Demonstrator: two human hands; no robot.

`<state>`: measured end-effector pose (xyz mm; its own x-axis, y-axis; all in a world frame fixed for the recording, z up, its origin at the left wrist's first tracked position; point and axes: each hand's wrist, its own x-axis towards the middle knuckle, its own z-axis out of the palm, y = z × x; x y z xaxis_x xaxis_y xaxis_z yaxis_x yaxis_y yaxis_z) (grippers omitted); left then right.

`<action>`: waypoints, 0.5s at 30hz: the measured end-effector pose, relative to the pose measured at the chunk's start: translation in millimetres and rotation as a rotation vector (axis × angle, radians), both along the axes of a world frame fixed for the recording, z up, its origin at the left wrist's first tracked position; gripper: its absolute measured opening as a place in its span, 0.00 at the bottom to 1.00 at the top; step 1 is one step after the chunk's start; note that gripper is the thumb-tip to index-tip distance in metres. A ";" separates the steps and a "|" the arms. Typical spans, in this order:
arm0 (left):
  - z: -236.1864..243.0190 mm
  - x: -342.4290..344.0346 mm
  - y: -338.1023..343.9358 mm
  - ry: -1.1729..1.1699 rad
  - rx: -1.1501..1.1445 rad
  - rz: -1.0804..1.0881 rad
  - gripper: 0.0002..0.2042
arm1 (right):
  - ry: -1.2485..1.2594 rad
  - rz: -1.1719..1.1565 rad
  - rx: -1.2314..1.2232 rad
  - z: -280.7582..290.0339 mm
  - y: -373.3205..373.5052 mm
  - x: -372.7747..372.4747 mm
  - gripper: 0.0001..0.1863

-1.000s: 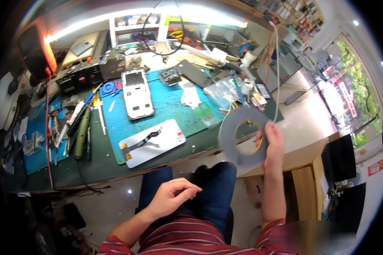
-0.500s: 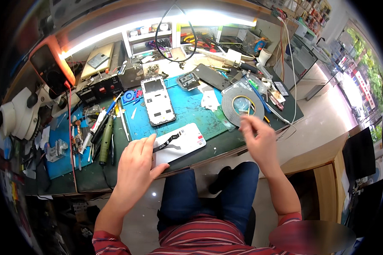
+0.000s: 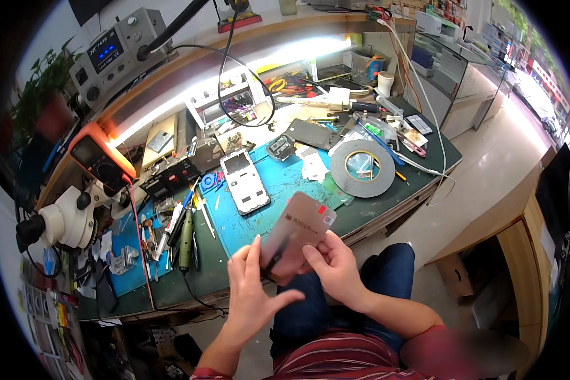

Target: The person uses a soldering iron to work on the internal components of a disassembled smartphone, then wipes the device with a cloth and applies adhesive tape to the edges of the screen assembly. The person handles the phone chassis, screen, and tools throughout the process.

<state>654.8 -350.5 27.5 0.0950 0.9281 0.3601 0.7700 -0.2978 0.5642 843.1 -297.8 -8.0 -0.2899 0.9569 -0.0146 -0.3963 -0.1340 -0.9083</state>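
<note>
My right hand (image 3: 332, 269) grips the lower right edge of a thin screen panel (image 3: 296, 231) with a small red tab, lifted above the near edge of the bench and tilted. My left hand (image 3: 253, 291) is open, thumb spread and fingertips beside the panel's left edge; I cannot tell if they touch it. A white phone frame (image 3: 244, 182) lies on the blue mat (image 3: 277, 177) behind the panel. To its right lies a wide grey tape roll (image 3: 348, 177), with small scraps of white paper (image 3: 312, 164) nearby.
Tools, including a green pen-like tool (image 3: 185, 240), crowd the left, beside a microscope (image 3: 69, 218) and orange meter (image 3: 98, 158). Dark phone parts (image 3: 310, 133) lie at the back. A hanging cable (image 3: 221, 76) loops overhead; a wooden cabinet (image 3: 513, 253) stands at right.
The tape roll left my right hand and lies on the bench. The panel was lifted from the bench into my right hand and turned over. My left hand has moved up beside it.
</note>
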 end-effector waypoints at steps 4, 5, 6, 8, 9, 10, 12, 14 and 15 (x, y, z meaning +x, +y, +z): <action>-9.4 -22.9 7.7 -0.926 -0.214 -0.188 0.37 | -0.295 0.131 0.277 14.0 -7.5 27.3 0.15; 2.7 -10.7 13.2 -1.095 -0.255 -0.195 0.26 | -0.365 0.145 0.291 20.3 -10.1 34.5 0.15; 6.9 -12.3 16.1 -1.072 -0.333 -0.218 0.25 | -0.397 0.169 0.315 24.9 -13.2 38.8 0.15; 13.2 -16.0 17.1 -1.025 -0.486 -0.263 0.21 | -0.460 0.218 0.368 31.4 -17.2 43.9 0.15; 16.4 -12.4 15.4 -1.014 -0.480 -0.243 0.17 | -0.468 0.225 0.390 33.4 -18.8 44.6 0.14; 16.2 -12.7 13.4 -1.006 -0.485 -0.238 0.16 | -0.483 0.223 0.422 33.8 -19.9 44.4 0.13; 13.1 -12.3 13.4 -0.994 -0.500 -0.247 0.14 | -0.523 0.202 0.484 34.1 -21.9 46.1 0.12; 15.5 -11.1 13.0 -1.005 -0.521 -0.234 0.11 | -0.523 0.197 0.490 32.2 -21.3 47.5 0.12; 15.5 -11.4 12.8 -0.999 -0.530 -0.233 0.11 | -0.523 0.194 0.492 31.2 -21.1 48.2 0.11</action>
<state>643.5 -337.7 43.0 0.1758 0.9827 -0.0586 -0.1331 0.0827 0.9876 891.2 -318.9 23.2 -0.5271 0.8209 0.2198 0.0936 0.3131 -0.9451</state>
